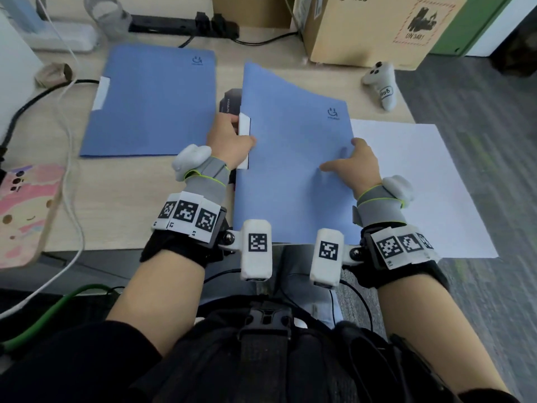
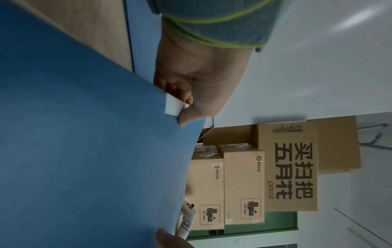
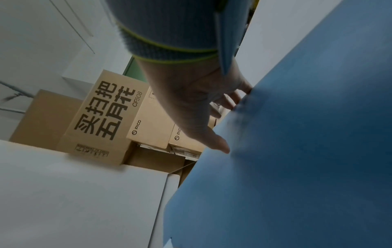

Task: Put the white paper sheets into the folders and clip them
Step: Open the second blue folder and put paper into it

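A closed blue folder [image 1: 290, 158] lies in front of me, its far end lifted off the desk. My left hand [image 1: 232, 141] pinches its spine at the white label strip [image 1: 243, 126]; in the left wrist view the thumb [image 2: 186, 117] lies on the cover [image 2: 84, 151]. My right hand [image 1: 354, 167] rests with spread, straight fingers on the cover [image 3: 297, 151] near its right edge. A white paper sheet [image 1: 421, 184] lies to the right, partly under the folder. A second closed blue folder [image 1: 154, 103] lies flat at the back left.
Cardboard boxes [image 1: 377, 27] stand at the back right, with a white controller [image 1: 380, 82] in front of them. A black power strip [image 1: 186, 24] and cables run along the back. A pink phone case [image 1: 26, 210] lies at the left edge. A dark booklet [image 1: 231, 101] shows between the folders.
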{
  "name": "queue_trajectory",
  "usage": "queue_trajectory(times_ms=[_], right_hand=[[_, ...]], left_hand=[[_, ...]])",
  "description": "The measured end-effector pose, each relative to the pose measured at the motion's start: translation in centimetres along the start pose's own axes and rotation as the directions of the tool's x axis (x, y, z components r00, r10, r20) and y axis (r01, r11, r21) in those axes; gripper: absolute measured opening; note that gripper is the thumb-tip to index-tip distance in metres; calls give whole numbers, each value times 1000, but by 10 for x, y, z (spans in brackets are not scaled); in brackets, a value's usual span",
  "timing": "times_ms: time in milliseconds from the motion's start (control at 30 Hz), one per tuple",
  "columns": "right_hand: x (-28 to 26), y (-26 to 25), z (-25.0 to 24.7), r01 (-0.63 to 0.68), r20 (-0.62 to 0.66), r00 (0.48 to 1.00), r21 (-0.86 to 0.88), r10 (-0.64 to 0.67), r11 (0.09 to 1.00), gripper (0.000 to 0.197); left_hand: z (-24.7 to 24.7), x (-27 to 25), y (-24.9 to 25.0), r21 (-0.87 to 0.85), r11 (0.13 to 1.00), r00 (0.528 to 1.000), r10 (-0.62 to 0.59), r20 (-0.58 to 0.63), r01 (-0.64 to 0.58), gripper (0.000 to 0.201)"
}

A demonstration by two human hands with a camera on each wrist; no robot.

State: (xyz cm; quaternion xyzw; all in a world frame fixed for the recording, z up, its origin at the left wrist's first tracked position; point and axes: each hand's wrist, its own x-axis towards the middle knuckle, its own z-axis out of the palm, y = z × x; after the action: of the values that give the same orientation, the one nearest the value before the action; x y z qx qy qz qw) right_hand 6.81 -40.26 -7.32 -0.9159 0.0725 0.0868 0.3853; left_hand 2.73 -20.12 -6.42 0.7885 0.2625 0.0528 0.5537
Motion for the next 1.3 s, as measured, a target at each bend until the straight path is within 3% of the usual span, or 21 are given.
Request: queue_trajectory(times_ms=[100, 233, 367, 633, 767, 867, 1000, 1100, 1167, 1300], right_hand=[[3, 6, -6, -24, -69, 997, 58, 28, 998, 80], [4, 12, -16, 44, -310, 950, 236, 33, 971, 61], [5, 11, -15, 118, -358, 934, 341, 13, 933, 43], [10, 16, -10, 179, -424, 906, 408, 12, 895, 38], [11, 14, -12, 182, -442, 896, 456, 44, 871, 40], [13, 16, -10, 178, -449, 892, 473, 62, 863, 41], [15, 23, -10, 139, -449, 885, 509, 125, 849, 41], [19, 29, -14, 138, -455, 877, 549, 157, 824, 43], [20, 31, -16, 142, -457, 873, 567, 167, 811, 43], [20, 31, -12, 131, -440, 879, 594, 184, 793, 43]], left_hand=[[6, -3, 3, -108, 993, 998, 52, -20, -54, 22], [11, 0, 2, -215, 966, 981, 107, -163, -142, 34], [14, 4, 5, -250, 941, 953, 166, -252, -230, 32], [8, 10, -2, -166, 963, 972, 193, -134, -214, 38], [2, 10, -2, -97, 975, 977, 191, -92, -200, 15], [-4, 11, -3, -59, 978, 979, 197, -50, -200, 24], [-12, 7, 4, -50, 987, 986, 155, 61, -152, 20], [-22, 6, 3, 9, 996, 982, 86, 166, -89, 39], [-28, 5, 2, 7, 996, 982, 83, 170, -85, 38], [-38, 9, 0, -63, 997, 996, 58, 67, -54, 17]])
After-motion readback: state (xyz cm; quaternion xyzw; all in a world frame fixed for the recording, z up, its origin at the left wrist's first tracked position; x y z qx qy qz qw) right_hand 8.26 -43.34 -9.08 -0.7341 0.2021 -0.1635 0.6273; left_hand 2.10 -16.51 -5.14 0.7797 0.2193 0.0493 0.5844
